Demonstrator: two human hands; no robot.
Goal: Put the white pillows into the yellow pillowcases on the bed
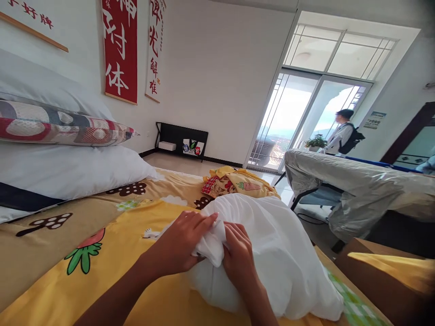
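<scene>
From where I stand, the left hand (pixel 185 239) and right hand (pixel 239 251) pinch 1 bunched end of the white pillow (pixel 272 246), lower centre of the frame; that end seems gathered, the rest left loose.

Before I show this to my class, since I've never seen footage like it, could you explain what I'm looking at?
There is no machine here. A camera worn on someone's head looks forward and down, so you see roughly what they see. The wearer's bare left hand and right hand pinch a bunched part of a plump white pillow-like bundle. It lies on yellow bedding printed with cartoon vegetables. Just beyond lies a crumpled yellow cloth with a carrot print. The pillow stack is at picture left. Across the room is another person.
</scene>
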